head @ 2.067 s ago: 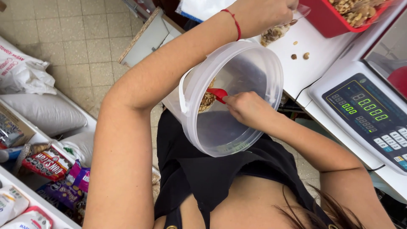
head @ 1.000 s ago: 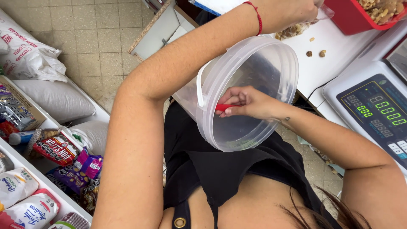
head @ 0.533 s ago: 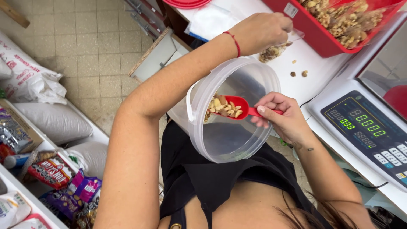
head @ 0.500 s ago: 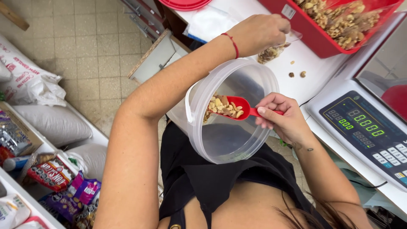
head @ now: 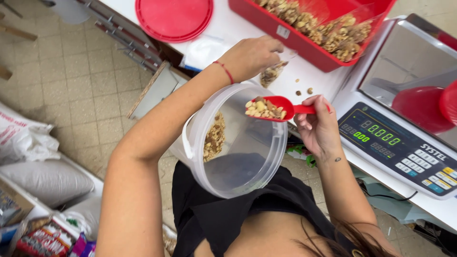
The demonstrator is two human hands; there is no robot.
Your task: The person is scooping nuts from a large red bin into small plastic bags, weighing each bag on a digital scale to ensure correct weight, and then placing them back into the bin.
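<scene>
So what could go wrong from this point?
The red scoop in the right hand is heaped with nuts and sits above the tub's rim, so some could tip over the edge. The small clear bag the left hand holds has a narrow mouth; pouring may miss. Loose nuts already lie on the white counter.

Red tray [head: 285,29] and scale [head: 404,138] are cut off; small bag [head: 272,74] half hidden.

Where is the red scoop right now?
The red scoop, full of nuts, is in the right hand, over the clear bucket's rim, left of the scale.
</scene>
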